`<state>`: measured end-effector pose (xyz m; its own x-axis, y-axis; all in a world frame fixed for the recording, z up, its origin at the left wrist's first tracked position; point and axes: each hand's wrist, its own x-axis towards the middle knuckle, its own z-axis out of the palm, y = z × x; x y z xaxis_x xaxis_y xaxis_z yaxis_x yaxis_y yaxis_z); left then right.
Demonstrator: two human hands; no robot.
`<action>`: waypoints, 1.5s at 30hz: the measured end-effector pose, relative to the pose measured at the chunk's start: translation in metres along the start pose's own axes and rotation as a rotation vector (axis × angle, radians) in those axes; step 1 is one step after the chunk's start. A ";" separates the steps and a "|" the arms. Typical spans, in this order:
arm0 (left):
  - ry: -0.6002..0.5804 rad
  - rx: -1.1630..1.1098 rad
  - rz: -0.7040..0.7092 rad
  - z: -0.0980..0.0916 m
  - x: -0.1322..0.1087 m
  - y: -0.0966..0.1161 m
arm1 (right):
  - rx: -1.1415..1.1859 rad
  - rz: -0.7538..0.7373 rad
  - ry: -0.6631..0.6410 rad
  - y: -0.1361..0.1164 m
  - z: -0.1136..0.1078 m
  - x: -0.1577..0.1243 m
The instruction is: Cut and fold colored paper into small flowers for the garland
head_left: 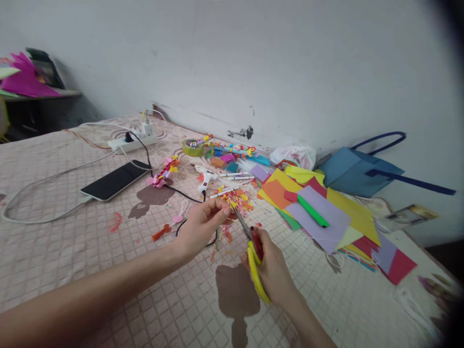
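My right hand [271, 270] grips a pair of scissors [254, 270] with yellow and red handles, blades pointing up and away from me. The blade tips reach the fingertips of my left hand [205, 222]. Thumb and fingers of that hand are pinched together, and whatever they hold is too small to make out. Just beyond the blades lies a heap of tiny coloured paper scraps [237, 198]. An orange paper cutout [161, 232] and a pink paper piece with a white loop [179, 218] rest left of my left hand.
Behind the scraps is a white glue gun [205, 179] with a black cord. At left are a tablet [115, 181] and a power strip [134, 141] with trailing cables. Coloured paper sheets [319, 217], a green cutter [313, 211] and a blue bag [358, 171] lie at right. A wall stands behind.
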<state>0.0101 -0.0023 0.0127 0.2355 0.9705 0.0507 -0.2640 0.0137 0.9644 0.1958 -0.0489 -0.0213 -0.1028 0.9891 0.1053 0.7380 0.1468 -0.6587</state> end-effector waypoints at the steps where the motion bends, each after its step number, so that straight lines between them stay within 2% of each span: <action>1: -0.002 0.007 -0.002 0.000 0.000 -0.001 | -0.005 0.005 -0.004 0.000 0.000 0.000; 8: -0.049 0.017 -0.030 0.001 -0.002 -0.004 | -0.011 0.052 -0.014 -0.004 0.001 -0.002; 18: -0.015 -0.006 -0.049 0.005 -0.005 -0.007 | 0.046 0.117 -0.061 -0.011 0.004 -0.004; 23: -0.013 0.006 -0.057 0.004 -0.005 -0.006 | 0.061 0.076 -0.069 -0.010 0.007 -0.005; 29: -0.019 0.054 -0.076 0.004 -0.005 -0.005 | 0.153 0.030 -0.142 -0.009 0.005 -0.004; 38: -0.027 0.048 -0.072 0.005 -0.006 -0.002 | 0.259 0.027 -0.214 -0.009 0.003 -0.004; 45: -0.015 0.031 -0.055 0.006 -0.007 -0.003 | 0.246 0.007 -0.173 -0.004 0.005 -0.004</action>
<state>0.0151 -0.0106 0.0112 0.2633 0.9647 0.0013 -0.2211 0.0590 0.9735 0.1900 -0.0533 -0.0224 -0.2261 0.9740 -0.0141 0.5576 0.1176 -0.8217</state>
